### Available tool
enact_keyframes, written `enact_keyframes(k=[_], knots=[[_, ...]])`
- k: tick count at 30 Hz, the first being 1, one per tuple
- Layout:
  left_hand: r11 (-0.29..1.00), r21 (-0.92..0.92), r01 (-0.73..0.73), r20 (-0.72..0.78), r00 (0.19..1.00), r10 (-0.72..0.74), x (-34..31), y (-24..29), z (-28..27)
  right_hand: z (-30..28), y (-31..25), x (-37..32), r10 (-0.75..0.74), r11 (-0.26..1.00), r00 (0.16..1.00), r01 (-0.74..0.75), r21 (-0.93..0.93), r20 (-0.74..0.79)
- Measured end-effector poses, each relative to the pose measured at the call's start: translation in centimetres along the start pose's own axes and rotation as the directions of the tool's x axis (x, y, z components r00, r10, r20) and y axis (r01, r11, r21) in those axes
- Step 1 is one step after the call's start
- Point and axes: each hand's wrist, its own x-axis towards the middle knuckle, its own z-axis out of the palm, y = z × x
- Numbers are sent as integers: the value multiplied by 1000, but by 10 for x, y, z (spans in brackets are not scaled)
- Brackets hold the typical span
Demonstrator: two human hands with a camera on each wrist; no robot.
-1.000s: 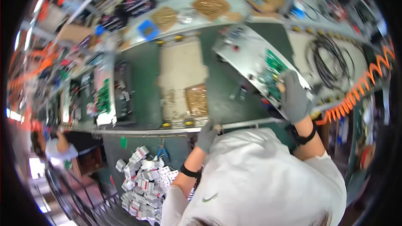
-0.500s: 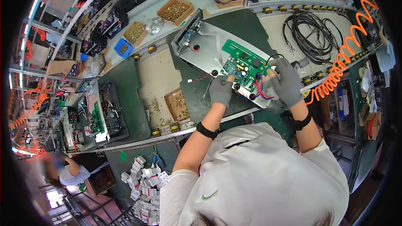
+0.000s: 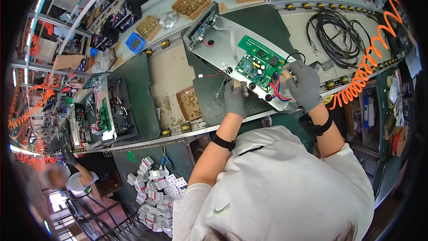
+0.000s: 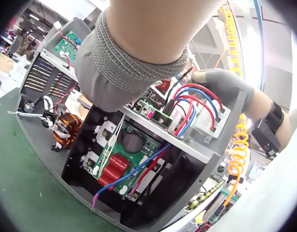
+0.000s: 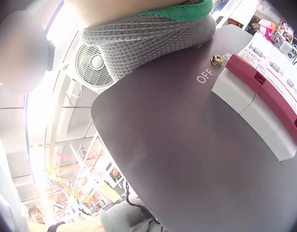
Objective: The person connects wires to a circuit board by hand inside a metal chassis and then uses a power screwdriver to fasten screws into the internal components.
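A grey metal chassis (image 3: 226, 52) carrying a green circuit board (image 3: 268, 64) lies slanted on the bench. My gloved left hand (image 3: 235, 99) is at its near edge, bare fingertips bent beside a black grommet; in the left wrist view the cuff hides them. My gloved right hand (image 3: 304, 85) is bent over the right end, close to red and blue wires (image 4: 189, 104) and a black cable (image 3: 294, 55). I cannot tell what either hand's fingertips hold. The right wrist view shows the end panel (image 5: 187, 145), marked ON and OFF, with a white breaker (image 5: 254, 108).
Black cables (image 3: 336, 33) lie coiled at right, near an orange air hose (image 3: 356, 85). Cardboard trays of screws (image 3: 191, 4) and a blue bin (image 3: 134, 43) line the back. White breakers (image 3: 156, 196) are heaped lower left beside blue pliers (image 3: 165, 157). Another person (image 3: 80, 178) stands at far left.
My left hand has come from the bench's front edge up to the chassis, and its fingertips have since bent in more. The right hand stays over the chassis's right end. The head view has steadied.
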Motion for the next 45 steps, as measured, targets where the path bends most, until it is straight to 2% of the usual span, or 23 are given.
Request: enact_keyframes(k=[4, 6, 7, 9, 10, 12, 16, 18, 21, 23, 24, 25, 27, 28, 29, 30, 31, 35, 37, 40, 42, 43, 45], knots=[[998, -44, -53, -11, 999, 53, -13, -2, 0, 2, 1, 0, -4, 1000, 1000, 4, 19, -20], [995, -81, 51, -91, 994, -58, -25, 12, 7, 4, 3, 1, 6, 999, 1000, -6, 39, -21], [995, -84, 50, -92, 994, -58, -29, 16, 8, 4, 3, 1, 19, 998, 999, -18, 52, -26], [970, -97, 222, -72, 971, -229, -36, 24, 9, 4, 2, 1, 30, 997, 999, -28, 66, -31], [970, -101, 220, -73, 971, -228, -42, 28, 11, 4, 1, 2, 44, 997, 999, -43, 63, -23], [957, 225, 185, -45, 983, -179, -51, 35, 14, 3, 0, 3, 54, 997, 998, -53, 61, -13], [937, 282, 204, 0, 977, -213, -45, 39, 8, 3, -1, 3, 83, 996, 996, -84, 34, 32], [871, 183, 456, -29, 888, -458, -30, 40, 4, 2, 1, 5, 76, 997, 996, -77, 5, 55], [823, 129, 553, 10, 829, -559, -30, 33, 4, -3, 5, 10, 6, 1000, 987, -8, 12, 159], [829, 146, 540, 13, 837, -547, -27, 38, 5, -9, 10, 19, 6, 997, 968, -24, 69, 251], [831, 175, 528, 21, 842, -539, -23, 40, 6, -18, 10, 28, 38, 999, 929, -23, -44, 368], [832, 165, 529, 17, 842, -539, -17, 42, 6, -27, 6, 38, 31, 999, 926, -16, -43, 377], [796, 366, 482, -42, 863, -504, -4, 45, 8, -44, -2, 61, -127, 970, 844, 216, -113, 522], [850, 322, 418, -99, 907, -409, -2, 43, 13, -48, -4, 72, -120, 951, 793, 264, -159, 597], [854, 312, 417, -100, 908, -407, -1, 45, 17, -47, -6, 82, -126, 948, 789, 273, -160, 601], [893, 322, 313, -123, 950, -288, 0, 47, 21, -45, -10, 92, -171, 936, 764, 323, -140, 622], [920, 335, 204, -146, 976, -164, 2, 51, 25, -41, -14, 103, -215, 921, 736, 372, -118, 642], [930, 330, 161, -204, 974, -96, 12, 41, 31, 23, -4, 145, -260, 859, 628, 498, -121, 734], [912, 381, 152, -228, 971, -67, 12, 41, 30, 68, 1, 165, -101, 879, 555, 439, -187, 826], [930, 350, 110, -193, 980, -43, 14, 33, 26, 126, 27, 178, -154, 879, 493, 464, -109, 856], [941, 317, 119, -205, 977, -55, 15, 31, 26, 145, 20, 182, -372, 928, 368, 133, 348, 852], [945, 298, 135, -207, 975, -74, 16, 29, 26, 154, 18, 185, -378, 926, 352, 143, 350, 856], [946, 297, 130, -228, 972, -62, 15, 29, 27, 166, 9, 188, -477, 876, 102, 134, 463, 873]])
